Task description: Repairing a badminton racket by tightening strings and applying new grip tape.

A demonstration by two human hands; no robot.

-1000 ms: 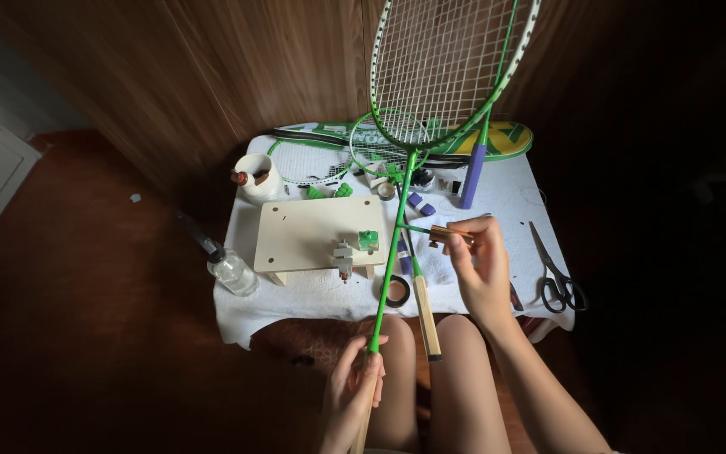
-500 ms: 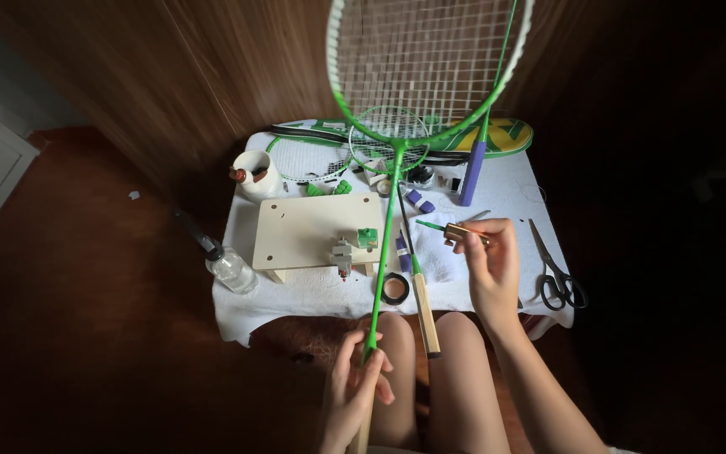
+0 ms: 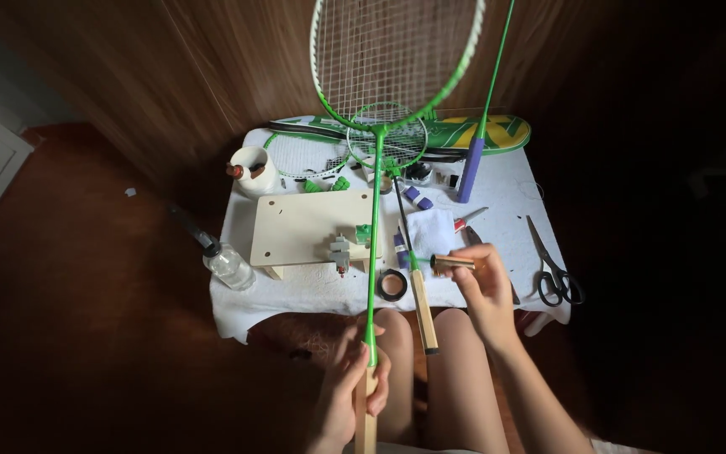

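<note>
Racket (image 3: 373, 252) shaft runs up-frame from my left hand (image 3: 355, 391) gripping its handle; my right hand (image 3: 485, 290), mid-right, pinches a small brass tube (image 3: 451, 263) beside it.

One package shows: a racket cover (image 3: 472, 133), a flat, long oval bag in green with yellow markings. It lies at the far edge of the desk (image 3: 497, 210), behind the scissors (image 3: 555, 273) and to their left, partly hidden by a racket shaft crossing it. No signs or screens are in view.
</note>
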